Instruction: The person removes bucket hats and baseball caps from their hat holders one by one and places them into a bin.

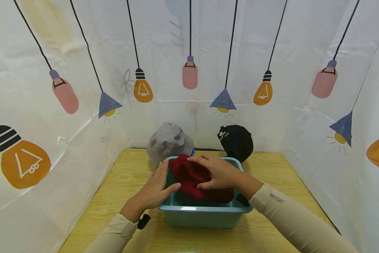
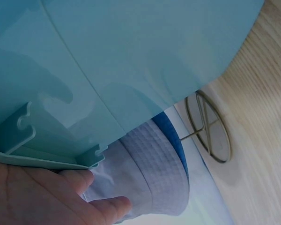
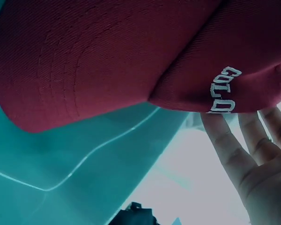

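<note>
A dark red baseball cap with white lettering is partly inside a light blue-green plastic bin. My right hand grips the cap by its crown, thumb toward me and fingers at the far side. In the right wrist view the cap shows its stitched brim over the bin, with my fingers at the crown's edge beside the lettering. My left hand rests at the bin's left rim, fingers extended. The left wrist view shows that palm against the rim, near a grey bucket hat.
Behind the bin, the grey bucket hat stands back left and a black cap back right. A round wire stand base is by the bucket hat. White printed sheets enclose the wooden table on three sides.
</note>
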Tool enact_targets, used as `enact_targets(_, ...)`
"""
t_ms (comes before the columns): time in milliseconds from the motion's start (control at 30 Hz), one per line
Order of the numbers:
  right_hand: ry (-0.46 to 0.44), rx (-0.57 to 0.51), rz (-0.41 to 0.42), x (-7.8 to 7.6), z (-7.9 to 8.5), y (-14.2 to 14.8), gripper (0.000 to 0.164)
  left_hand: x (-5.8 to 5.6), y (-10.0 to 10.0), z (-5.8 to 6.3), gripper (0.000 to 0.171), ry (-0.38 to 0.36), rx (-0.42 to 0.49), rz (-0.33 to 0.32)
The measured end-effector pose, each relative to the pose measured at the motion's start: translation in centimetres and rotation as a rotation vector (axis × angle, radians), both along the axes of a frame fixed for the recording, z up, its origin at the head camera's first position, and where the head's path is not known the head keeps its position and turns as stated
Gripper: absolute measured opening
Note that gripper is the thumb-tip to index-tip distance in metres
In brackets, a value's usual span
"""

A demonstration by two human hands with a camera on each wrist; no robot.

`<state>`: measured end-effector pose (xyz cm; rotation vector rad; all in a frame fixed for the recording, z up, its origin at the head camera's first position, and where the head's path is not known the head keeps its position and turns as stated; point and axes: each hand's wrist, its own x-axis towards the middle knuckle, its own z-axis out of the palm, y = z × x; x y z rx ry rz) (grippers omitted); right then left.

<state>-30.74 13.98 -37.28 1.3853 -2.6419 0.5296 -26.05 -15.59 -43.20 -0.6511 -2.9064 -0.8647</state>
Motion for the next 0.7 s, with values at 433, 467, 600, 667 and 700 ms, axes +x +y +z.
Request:
enact_targets(433,-0.06,0.118,0.003,-0.7,-2.1,-0.1,0.092,0.0,0.3,-0.1,0.101,0.004,-0.002,0.003)
enact_targets(467,-0.064,0.119,0.004,-0.8,-2.2,-0.1,0.092,0.0,0.3,-0.1,0.101,0.007,-0.002,0.003)
enact_targets(600,-0.073,0.125,0.0,-1.0,-2.4,-0.1,0.091,0.0,0.2,-0.1,0.101,0.015,-0.002,0.004)
enact_targets(667,-0.075,0.133,-0.004,-1.1,-2.5,-0.1,0.091,0.0,0.2,-0.1,0.1,0.021,-0.002,0.004)
enact_targets(700,-0.075,0.14,-0.007,-1.1,-2.5,-0.1,0.092,0.0,0.2,-0.1,0.1,0.022,-0.001,0.003)
